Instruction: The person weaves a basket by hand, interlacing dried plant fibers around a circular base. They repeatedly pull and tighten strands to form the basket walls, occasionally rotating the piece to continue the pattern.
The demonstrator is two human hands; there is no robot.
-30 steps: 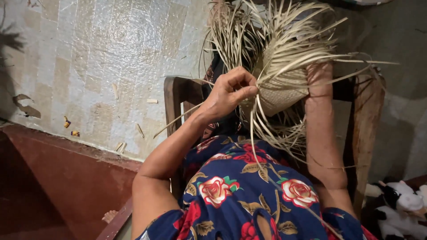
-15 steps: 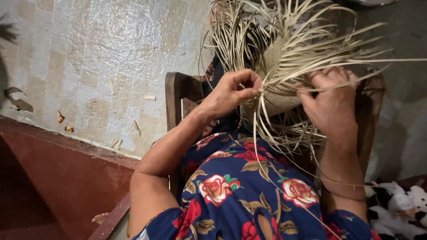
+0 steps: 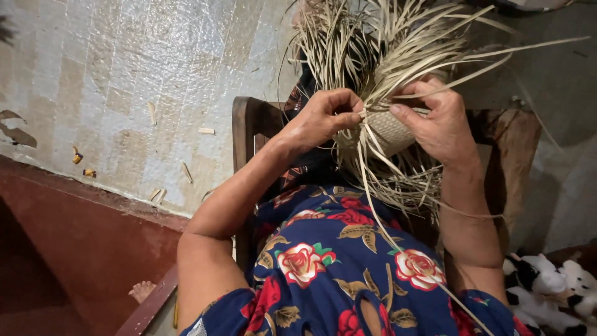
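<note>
A half-woven straw piece (image 3: 390,129) with a tight pale woven centre and many loose strands (image 3: 373,43) fanning up and out sits above my lap. My left hand (image 3: 324,115) pinches strands at the left edge of the woven part. My right hand (image 3: 438,121) grips the woven edge and strands on the right side, fingers curled over them. Long single strands (image 3: 373,205) hang down over my blue dress with red roses (image 3: 336,261).
A dark wooden chair (image 3: 244,134) stands under the straw work. Pale tiled floor (image 3: 124,74) with several straw scraps lies to the left, bordered by a dark red step (image 3: 68,249). A black-and-white plush toy (image 3: 547,280) rests at lower right.
My right hand has come round from behind the straw piece and closed onto its right edge. My left hand stays pinched on the left edge.
</note>
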